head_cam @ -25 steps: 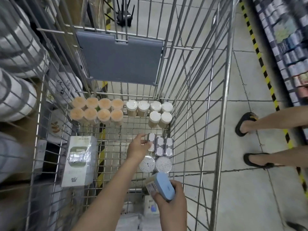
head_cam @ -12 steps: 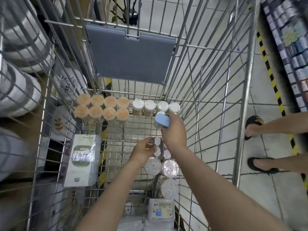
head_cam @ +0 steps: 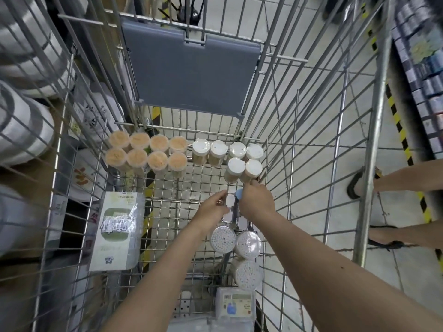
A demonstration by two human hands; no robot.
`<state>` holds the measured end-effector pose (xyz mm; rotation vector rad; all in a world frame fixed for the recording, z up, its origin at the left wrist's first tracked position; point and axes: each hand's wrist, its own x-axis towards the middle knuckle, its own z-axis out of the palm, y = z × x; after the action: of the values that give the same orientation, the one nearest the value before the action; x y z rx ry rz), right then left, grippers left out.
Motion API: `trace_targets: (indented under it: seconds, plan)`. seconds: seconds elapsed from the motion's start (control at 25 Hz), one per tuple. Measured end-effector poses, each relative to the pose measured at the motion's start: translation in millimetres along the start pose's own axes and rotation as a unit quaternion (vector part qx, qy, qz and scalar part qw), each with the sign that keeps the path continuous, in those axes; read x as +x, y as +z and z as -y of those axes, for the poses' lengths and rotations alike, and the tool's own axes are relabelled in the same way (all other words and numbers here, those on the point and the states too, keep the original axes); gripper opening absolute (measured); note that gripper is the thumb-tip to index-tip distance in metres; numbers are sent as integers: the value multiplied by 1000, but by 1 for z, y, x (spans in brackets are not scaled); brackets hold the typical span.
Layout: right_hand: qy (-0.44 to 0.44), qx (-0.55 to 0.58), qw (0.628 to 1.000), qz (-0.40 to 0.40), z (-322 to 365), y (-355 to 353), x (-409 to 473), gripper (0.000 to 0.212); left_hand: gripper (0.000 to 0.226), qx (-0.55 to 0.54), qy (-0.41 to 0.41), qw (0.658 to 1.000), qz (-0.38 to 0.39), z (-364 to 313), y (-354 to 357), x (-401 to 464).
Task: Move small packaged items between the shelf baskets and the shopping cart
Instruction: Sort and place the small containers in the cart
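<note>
Both hands reach down into the wire shopping cart, meeting above its mesh floor near the right wall. The right hand has its fingers curled around a small blue-capped packaged item, of which only a sliver of the blue top shows past the knuckles. The left hand sits just beside it, fingers bent and pinching at the edge of a clear pack of small white-lidded containers lying on the cart floor; most of that pack is hidden under the two hands.

Along the far edge of the cart floor stand eight clear round tubs with orange contents toward the left corner, and six clear jars with white lids toward the right corner, the nearest jar almost touching the right hand's fingertips. Closer to the near edge, three round clear containers of white cotton swabs cluster against the right wall. A white and green plastic-wrapped rectangular pack lies flat by the left wall. A grey plastic child-seat flap hangs on the far end of the cart. At the near edge rests a clear box with a barcode label and blue mark.

Outside the right wall, another person's legs in black sandals stand on the grey floor.
</note>
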<state>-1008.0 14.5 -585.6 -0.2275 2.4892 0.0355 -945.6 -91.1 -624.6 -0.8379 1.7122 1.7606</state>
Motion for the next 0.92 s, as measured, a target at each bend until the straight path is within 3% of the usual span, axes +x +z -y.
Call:
trace_targets:
  seconds: [0.36, 0.52, 0.76, 0.92]
  plan:
    - [46, 101, 993, -39, 3, -2, -18, 43, 39, -2, -4, 1000, -19, -6, -3, -14]
    - [42, 106, 992, -61, 11, -6, -56, 36, 36, 32, -9, 997, -72, -10, -15, -46]
    - [-87, 71, 994, -17, 12, -25, -184, 34, 29, 187, 5, 980, -65, -8, -44, -176]
    - [-168, 29, 985, -20, -2, -47, -272, 35, 33, 315, 37, 944, -92, -18, -53, -282]
